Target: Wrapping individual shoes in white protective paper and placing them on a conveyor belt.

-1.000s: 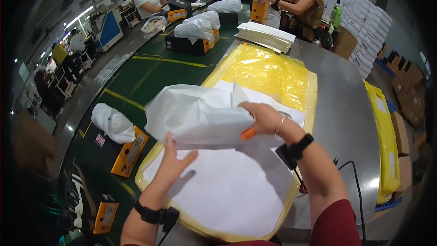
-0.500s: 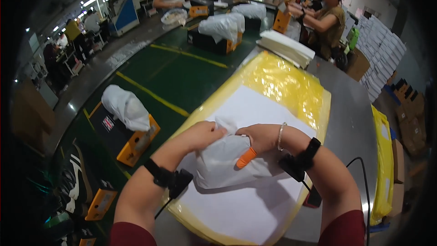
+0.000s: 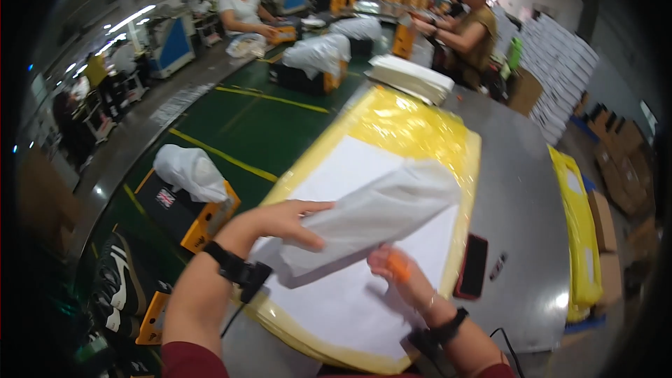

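A long bundle wrapped in white tissue paper lies slanting across the white sheets in front of me; its contents are hidden. My left hand is at the bundle's left end, fingers and thumb spread apart, touching or just over the paper. Close to the bundle's near side is my right hand, with an orange cover on one finger. Motion blurs its curled fingers, and nothing shows in them. Beneath the sheets is yellow plastic wrapping.
To the left, a green belt with yellow lines carries shoe boxes, paper-wrapped bundles and black-and-white shoes. A phone lies right of the sheets. Beyond stand a white stack and two people.
The bundle went from bunched up under both hands to lying long and slanted. My right hand let go and drew back toward me; my left hand opened. The view shifted slightly.
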Demonstrator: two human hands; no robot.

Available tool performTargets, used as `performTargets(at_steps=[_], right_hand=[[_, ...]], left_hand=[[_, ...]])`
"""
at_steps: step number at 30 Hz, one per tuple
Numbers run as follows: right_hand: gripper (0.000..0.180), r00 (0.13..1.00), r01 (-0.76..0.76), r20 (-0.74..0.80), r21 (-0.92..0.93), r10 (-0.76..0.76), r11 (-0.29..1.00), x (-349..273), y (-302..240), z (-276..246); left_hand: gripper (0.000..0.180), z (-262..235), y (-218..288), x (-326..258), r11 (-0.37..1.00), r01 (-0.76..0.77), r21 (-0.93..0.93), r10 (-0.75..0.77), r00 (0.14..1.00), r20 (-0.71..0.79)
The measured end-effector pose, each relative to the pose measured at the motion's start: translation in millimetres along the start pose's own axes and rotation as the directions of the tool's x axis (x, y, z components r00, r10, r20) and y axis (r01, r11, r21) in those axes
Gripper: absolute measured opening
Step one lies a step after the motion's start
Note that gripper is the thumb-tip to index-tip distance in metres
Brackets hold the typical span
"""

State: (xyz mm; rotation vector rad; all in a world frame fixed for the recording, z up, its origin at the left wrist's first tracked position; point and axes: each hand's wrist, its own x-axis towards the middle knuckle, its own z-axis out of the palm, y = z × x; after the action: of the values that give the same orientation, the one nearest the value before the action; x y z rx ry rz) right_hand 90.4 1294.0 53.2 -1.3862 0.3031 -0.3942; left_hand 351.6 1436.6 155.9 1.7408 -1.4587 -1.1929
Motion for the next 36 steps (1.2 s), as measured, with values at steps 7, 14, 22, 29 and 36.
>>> performTargets(at_steps=[7, 14, 22, 29, 36], right_hand=[[0.042, 0.896, -0.010, -0.389, 0.468, 0.216, 0.884, -8.5, -37.7, -3.8], [0.072, 0.929, 0.193, -0.180, -0.509, -0.322, 0.839, -37.9, -42.5, 29.5], [0.040, 0.928, 0.160, 0.293, -0.871, 0.229, 0.465, 34.7, -68.8, 37.0], [0.048, 0.963, -0.124, 0.121, -0.589, 0.239, 0.798, 129.3, -93.8, -36.2], [0.045, 0.950, 0.007, -0.220, -0.692, -0.221, 0.722, 36.4, -31.3, -62.7]], left_hand=[[0.087, 32.7, 28.9, -49.1, 0.949, 0.304, -0.082, -0.256, 0.895, 0.365], [0.086, 36.0, 23.9, -46.2, 0.944, 0.322, -0.070, -0.246, 0.829, 0.502], [0.058, -12.0, 64.9, -21.4, 0.872, 0.137, 0.470, -0.243, 0.955, 0.172], [0.128, 24.9, 11.9, -1.9, 0.618, -0.023, 0.786, 0.080, 0.996, -0.033], [0.135, -16.9, 11.3, 70.7, 0.918, 0.395, 0.039, -0.397, 0.916, 0.053]])
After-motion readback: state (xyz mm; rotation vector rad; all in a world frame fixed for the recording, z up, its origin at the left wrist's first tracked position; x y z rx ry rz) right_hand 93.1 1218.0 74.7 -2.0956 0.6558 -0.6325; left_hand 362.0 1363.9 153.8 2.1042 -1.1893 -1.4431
